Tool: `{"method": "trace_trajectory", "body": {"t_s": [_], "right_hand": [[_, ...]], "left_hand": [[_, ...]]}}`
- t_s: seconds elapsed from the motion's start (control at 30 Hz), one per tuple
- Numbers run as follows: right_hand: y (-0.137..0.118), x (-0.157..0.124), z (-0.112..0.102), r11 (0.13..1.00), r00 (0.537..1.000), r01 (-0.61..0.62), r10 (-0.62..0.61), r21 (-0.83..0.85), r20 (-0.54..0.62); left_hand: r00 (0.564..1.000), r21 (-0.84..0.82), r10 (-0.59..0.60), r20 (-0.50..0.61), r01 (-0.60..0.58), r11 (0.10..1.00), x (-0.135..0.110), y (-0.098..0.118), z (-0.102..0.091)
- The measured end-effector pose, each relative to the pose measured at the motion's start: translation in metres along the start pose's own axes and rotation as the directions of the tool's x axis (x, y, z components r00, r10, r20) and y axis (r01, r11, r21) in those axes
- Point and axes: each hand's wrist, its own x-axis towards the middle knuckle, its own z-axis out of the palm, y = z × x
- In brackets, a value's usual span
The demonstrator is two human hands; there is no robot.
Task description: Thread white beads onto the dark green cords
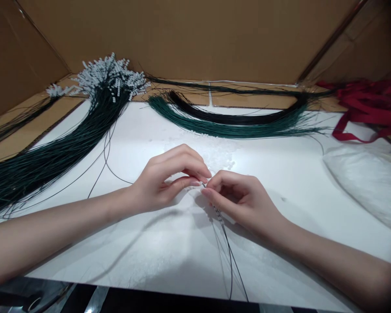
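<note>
My right hand [237, 193] pinches a thin dark wire [228, 243] between thumb and forefinger. Small white beads [217, 213] sit on the wire just below those fingers, and its two ends trail down toward the table's front edge. Close against it, my left hand [174, 178] has thumb and forefinger pressed together at the wire's upper tip, where a small white bead [200, 183] partly shows. Behind both hands lies a scatter of loose white beads [223, 158] on the white board [143, 243].
A thick bundle of dark green wires [65, 148] with white beaded tips [107, 76] lies at the left. Curved bundles of green wire [228, 129] and black wire [221, 116] rest at the back. Red ribbon [368, 108] and a clear plastic bag [368, 178] are at right.
</note>
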Motion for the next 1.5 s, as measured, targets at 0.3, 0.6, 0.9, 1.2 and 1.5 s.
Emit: {"method": "trace_trajectory", "body": {"t_s": [0.3,0.6,0.9,1.2,1.5], "right_hand": [[0.0001,-0.0008,0.0002,1.0,1.0,0.007,-0.007,-0.008,0.001],[-0.001,-0.001,-0.0003,1.0,1.0,0.0,0.0,-0.014,0.001],[-0.0004,-0.001,-0.0002,1.0,1.0,0.002,-0.002,-0.016,-0.01],[0.0004,-0.002,-0.0001,0.999,1.0,0.014,-0.015,-0.042,-0.005],[0.0015,-0.0013,0.0,0.999,1.0,0.022,-0.023,-0.04,-0.01]], "left_hand": [[1.0,0.027,0.017,-0.017,-0.017,0.999,0.0004,0.0004,0.0011],[0.999,0.015,0.018,-0.029,-0.018,1.0,-0.0007,-0.0008,0.0027],[0.999,0.027,0.013,-0.036,-0.012,1.0,-0.0021,-0.0014,0.0026],[0.997,0.037,0.074,-0.024,-0.073,0.997,-0.0013,-0.0021,0.0035],[0.996,0.047,0.084,-0.033,-0.083,0.995,-0.0015,-0.0028,0.0036]]}}
